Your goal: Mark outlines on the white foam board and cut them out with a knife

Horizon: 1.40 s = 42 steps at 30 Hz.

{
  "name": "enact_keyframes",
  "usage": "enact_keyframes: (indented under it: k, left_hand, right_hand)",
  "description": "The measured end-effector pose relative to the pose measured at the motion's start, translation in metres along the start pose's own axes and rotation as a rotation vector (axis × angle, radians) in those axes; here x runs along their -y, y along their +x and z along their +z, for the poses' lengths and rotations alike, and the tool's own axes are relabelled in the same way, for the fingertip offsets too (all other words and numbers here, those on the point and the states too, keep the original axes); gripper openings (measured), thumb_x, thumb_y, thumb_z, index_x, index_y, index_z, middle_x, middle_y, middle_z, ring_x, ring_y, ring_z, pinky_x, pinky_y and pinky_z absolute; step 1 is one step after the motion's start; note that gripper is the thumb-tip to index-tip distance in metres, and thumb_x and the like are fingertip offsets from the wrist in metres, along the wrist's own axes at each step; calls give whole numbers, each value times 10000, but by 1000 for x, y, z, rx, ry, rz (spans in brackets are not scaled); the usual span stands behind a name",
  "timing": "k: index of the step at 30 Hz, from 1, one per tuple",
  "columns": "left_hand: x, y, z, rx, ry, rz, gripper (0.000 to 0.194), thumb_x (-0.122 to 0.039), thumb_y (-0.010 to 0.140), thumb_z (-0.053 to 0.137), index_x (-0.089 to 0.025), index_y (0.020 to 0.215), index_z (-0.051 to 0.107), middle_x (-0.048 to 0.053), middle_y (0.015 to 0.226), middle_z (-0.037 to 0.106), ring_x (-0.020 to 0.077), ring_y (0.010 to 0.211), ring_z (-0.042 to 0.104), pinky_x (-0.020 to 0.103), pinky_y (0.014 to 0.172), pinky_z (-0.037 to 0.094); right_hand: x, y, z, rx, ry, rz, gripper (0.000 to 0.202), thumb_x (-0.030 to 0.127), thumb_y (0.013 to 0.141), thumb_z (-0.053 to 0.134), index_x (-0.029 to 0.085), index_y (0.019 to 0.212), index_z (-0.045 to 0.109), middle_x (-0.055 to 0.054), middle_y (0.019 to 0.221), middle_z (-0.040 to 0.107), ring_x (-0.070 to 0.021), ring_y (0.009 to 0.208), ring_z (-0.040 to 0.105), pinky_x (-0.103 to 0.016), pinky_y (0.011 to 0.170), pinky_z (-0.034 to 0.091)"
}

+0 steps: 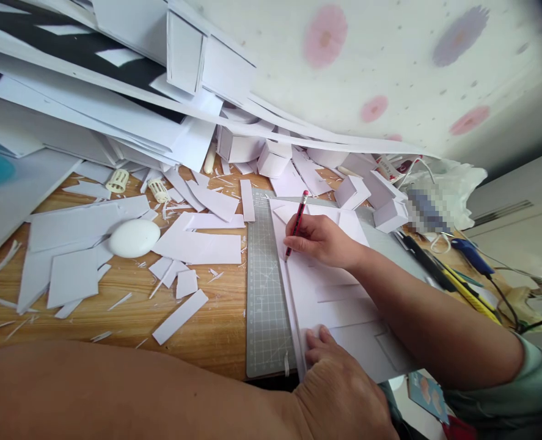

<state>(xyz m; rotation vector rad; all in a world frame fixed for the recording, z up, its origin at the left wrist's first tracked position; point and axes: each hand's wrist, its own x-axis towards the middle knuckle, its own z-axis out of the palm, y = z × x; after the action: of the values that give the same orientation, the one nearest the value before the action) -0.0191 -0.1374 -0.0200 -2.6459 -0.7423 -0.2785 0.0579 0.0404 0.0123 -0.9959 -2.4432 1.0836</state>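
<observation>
A red-and-black pencil point(297, 225) with a pink eraser is pinched in my right hand point(323, 241). Its tip touches a white foam board sheet point(330, 278) near the left edge. Lower on that sheet rests my left hand point(344, 385), fingers laid on the surface close to the same edge. Cut-out shapes or thin pieces show on the sheet. Beneath it lies a grey gridded cutting mat point(266, 305) on a wooden table point(216, 324).
White board offcuts point(197, 244) and a white oval object point(134, 238) lie to the left. Folded white pieces point(275, 157) and stacked boards point(91, 116) stand behind. At right are a yellow-and-black cutter point(470, 293), a blue-handled tool point(472, 255) with a cord, and a plastic bag point(470, 183).
</observation>
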Motion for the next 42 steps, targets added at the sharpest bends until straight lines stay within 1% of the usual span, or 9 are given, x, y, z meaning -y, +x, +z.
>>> enact_keyframes:
  k: [4,7,9,13,17,21,29,34,42]
  left_hand:
    - [17,9,-14,137,-53,66,306,-20,770,452,-85,896,723,235,862,709,309,606,692,325,381,436]
    - [39,19,-27,252,-309,137,268,-45,778,494,-100,932,706,190,782,717,270,559,673,291,374,432]
    - [53,24,-29,265,-445,94,177,-124,802,525,-94,861,689,159,665,686,225,498,625,255,354,387]
    - [74,27,-19,80,-313,-141,81,-136,751,571,-97,734,641,126,633,618,208,543,579,281,410,399]
    - [87,28,-5,275,-205,-165,133,-68,714,543,-65,782,658,141,671,641,197,549,581,275,430,400]
    - [87,30,2,393,-189,-115,196,-56,718,508,-45,823,673,168,692,658,227,591,615,306,469,451]
    - [77,29,13,210,-39,-209,263,-70,781,450,-24,887,686,271,891,684,323,774,679,348,519,502]
    - [75,28,14,224,9,-196,281,-108,812,447,4,933,674,315,964,666,363,839,682,369,570,516]
    - [74,28,14,220,15,-230,312,-144,830,479,8,1023,670,325,1022,652,376,892,675,359,554,522]
  right_hand:
    - [-8,5,1,-31,12,-3,149,290,833,569,168,751,544,24,630,520,-104,560,435,-239,531,374]
    - [-13,4,4,-49,37,-11,156,309,842,563,171,771,542,25,647,521,-107,576,442,-242,551,383]
    - [-15,4,5,-51,45,-15,160,315,842,562,175,769,535,24,649,524,-110,583,447,-242,557,385]
    - [-14,4,5,-46,28,-26,177,328,846,555,177,757,530,17,649,539,-115,587,456,-245,564,390]
    - [-12,4,4,-38,12,-34,164,314,851,547,175,765,533,1,677,572,-131,621,501,-255,592,408]
    - [-12,4,3,-22,-14,-48,161,313,856,539,177,771,528,-1,672,578,-132,604,499,-252,575,395]
    - [-7,11,0,-56,-119,-52,112,273,871,508,184,803,499,4,671,574,-128,590,484,-249,572,374]
    - [-1,23,-5,-25,-233,-29,82,234,870,519,193,820,470,22,659,551,-116,564,448,-243,560,340]
    - [1,29,-8,3,-189,27,119,242,892,505,200,804,438,32,634,544,-109,531,454,-243,552,332]
